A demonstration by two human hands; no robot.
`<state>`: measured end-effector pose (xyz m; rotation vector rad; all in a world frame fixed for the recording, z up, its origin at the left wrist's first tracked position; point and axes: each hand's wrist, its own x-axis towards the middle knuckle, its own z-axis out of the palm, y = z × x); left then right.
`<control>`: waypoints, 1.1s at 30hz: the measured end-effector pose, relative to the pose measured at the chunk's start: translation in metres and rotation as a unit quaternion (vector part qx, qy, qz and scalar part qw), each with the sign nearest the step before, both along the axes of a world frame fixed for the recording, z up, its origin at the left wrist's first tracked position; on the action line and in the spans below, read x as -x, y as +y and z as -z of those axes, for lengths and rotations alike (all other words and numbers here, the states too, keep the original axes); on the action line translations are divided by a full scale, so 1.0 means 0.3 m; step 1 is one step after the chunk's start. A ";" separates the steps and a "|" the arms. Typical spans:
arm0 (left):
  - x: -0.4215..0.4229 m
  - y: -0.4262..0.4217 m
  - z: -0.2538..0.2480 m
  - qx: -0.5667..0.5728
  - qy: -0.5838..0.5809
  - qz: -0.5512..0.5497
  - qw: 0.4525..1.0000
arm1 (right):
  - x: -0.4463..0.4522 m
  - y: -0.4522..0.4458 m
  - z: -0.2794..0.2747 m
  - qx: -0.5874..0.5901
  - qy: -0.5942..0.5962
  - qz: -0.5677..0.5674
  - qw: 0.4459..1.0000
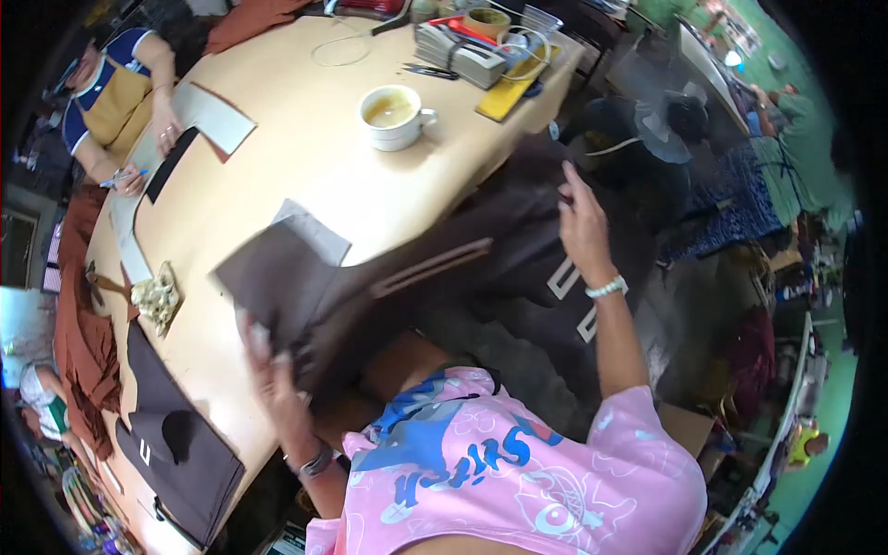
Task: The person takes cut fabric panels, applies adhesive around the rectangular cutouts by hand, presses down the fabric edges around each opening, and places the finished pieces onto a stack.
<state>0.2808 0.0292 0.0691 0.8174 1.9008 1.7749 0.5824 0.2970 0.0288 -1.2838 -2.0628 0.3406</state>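
A large dark brown fabric piece (351,301) lies across the table's near edge and hangs over my lap, blurred by motion. It carries a long light-outlined strip (430,268) and small light rectangular outlines (562,277) farther right. My left hand (273,370), with a watch on the wrist, is at the fabric's left side; its fingers are smeared and I cannot tell whether they grip it. Over the right part of the fabric my right hand (583,222) is raised, fingers stretched out, a pale bead bracelet on its wrist. Under the fabric's far edge a grey flat piece (314,231) shows partly.
A white cup (390,118) stands on the table (277,111). Behind it are a grey box (458,55) and a yellow ruler (518,83). Folded dark fabric (180,444) lies at left. Across the table a person's hand (129,180) holds a blue pen.
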 end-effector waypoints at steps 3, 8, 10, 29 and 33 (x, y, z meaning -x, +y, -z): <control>-0.175 0.135 0.087 0.062 -0.012 0.220 0.973 | -0.296 -0.108 0.047 0.085 -0.185 0.145 0.968; -0.380 0.275 0.226 0.118 -0.028 0.573 0.810 | -0.802 -0.318 0.190 0.097 -0.380 0.240 0.888; -0.488 0.296 0.245 0.062 -0.018 0.599 0.798 | -0.933 -0.357 0.194 0.119 -0.423 0.279 0.853; -0.543 0.260 0.416 0.125 0.172 0.392 0.895 | -0.606 0.365 0.366 -0.108 -0.292 0.143 0.940; -0.557 0.285 0.461 0.103 0.190 0.347 0.913 | -0.586 0.453 0.426 -0.145 -0.286 0.137 0.937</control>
